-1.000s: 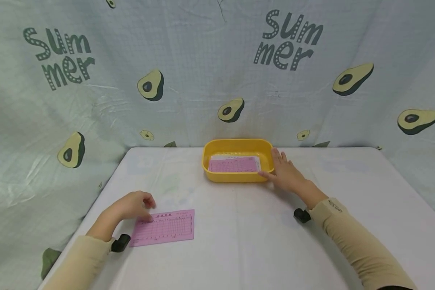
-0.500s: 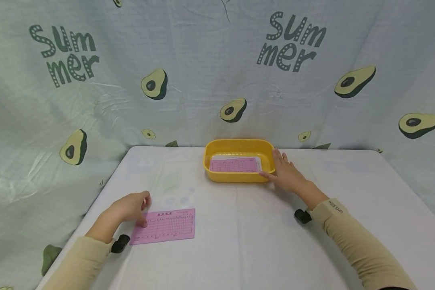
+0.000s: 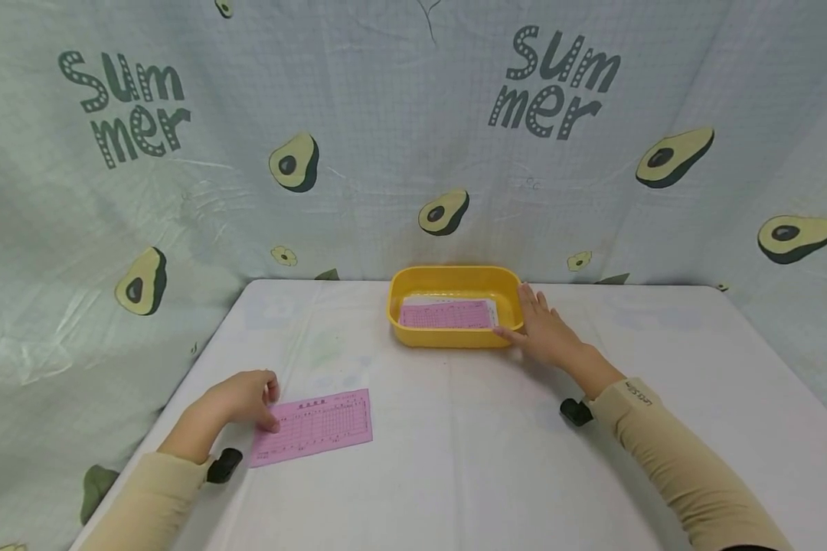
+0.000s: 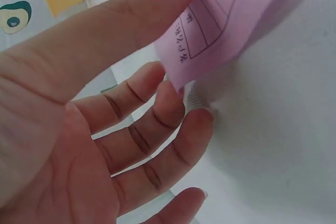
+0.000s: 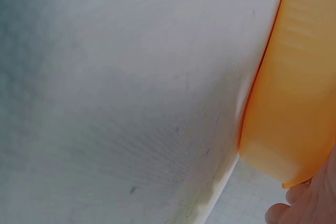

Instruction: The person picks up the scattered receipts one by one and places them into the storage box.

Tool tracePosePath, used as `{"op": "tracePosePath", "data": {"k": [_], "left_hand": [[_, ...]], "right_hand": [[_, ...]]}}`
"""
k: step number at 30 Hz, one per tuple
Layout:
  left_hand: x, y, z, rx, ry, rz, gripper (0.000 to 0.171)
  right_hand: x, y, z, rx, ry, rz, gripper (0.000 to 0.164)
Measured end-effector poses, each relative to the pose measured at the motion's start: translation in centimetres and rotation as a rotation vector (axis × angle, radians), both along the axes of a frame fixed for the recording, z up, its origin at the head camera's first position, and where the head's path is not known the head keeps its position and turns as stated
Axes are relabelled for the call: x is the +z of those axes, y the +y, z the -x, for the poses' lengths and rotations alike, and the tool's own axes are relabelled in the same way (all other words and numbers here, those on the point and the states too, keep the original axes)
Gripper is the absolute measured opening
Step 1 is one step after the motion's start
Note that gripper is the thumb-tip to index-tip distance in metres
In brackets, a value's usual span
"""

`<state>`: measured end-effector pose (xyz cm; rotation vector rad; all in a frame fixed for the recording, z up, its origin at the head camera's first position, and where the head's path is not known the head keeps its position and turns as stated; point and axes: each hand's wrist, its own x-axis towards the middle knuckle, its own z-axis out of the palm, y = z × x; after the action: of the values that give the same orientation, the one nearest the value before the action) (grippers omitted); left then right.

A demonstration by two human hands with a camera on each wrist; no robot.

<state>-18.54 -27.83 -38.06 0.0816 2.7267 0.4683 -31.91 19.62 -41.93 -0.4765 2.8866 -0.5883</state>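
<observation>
A pink printed paper form (image 3: 324, 422) lies at the left of the table, its right end angled upward. My left hand (image 3: 243, 398) pinches its left end, thumb on the printed face and fingers behind, and in the left wrist view the form's corner (image 4: 191, 51) bends up off the cloth. At the back stands a yellow plastic basin (image 3: 448, 337). Inside it are another pink form (image 3: 448, 314) and white paper (image 3: 493, 311) partly under it. My right hand (image 3: 546, 330) rests on the basin's right end, fingers extended along the side and thumb at the front rim.
White cloth (image 3: 455, 459) covers the table. Behind it hangs a pale curtain (image 3: 386, 107) printed with avocados and lettering, close behind the basin. Black wrist cameras (image 3: 576, 412) sit under both wrists.
My left hand has shifted slightly left and its thumb has come down onto the form. The form has turned a little, its right end rising. My right hand stays at the basin.
</observation>
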Motion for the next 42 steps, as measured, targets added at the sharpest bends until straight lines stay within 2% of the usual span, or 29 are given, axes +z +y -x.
{"op": "tracePosePath", "data": {"k": [9,16,24,31,36,42], "left_hand": [[-0.4,-1.3,0.5,-0.051,-0.004,-0.13,0.03],[-0.5,-2.0,0.8,-0.029,-0.057,-0.266,0.026],[-0.1,-2.4,1.0,0.003,-0.091,-0.331,0.013],[0.4,-2.4,0.9,0.038,-0.046,-0.34,0.014],[0.8,-2.5,0.9,0.079,-0.022,-0.386,0.017],[1.6,-2.8,1.1,0.087,0.006,-0.447,0.021]], "right_hand": [[-0.1,0.1,0.1,0.008,0.004,-0.002,0.112],[-0.1,0.1,0.1,0.005,0.001,-0.004,0.111],[-0.1,0.1,0.1,0.007,0.007,0.0,0.11],[-0.1,0.1,0.1,0.008,0.004,0.002,0.11],[-0.1,0.1,0.1,0.008,0.005,0.001,0.111],[-0.1,0.1,0.1,0.009,0.002,-0.001,0.111]]}}
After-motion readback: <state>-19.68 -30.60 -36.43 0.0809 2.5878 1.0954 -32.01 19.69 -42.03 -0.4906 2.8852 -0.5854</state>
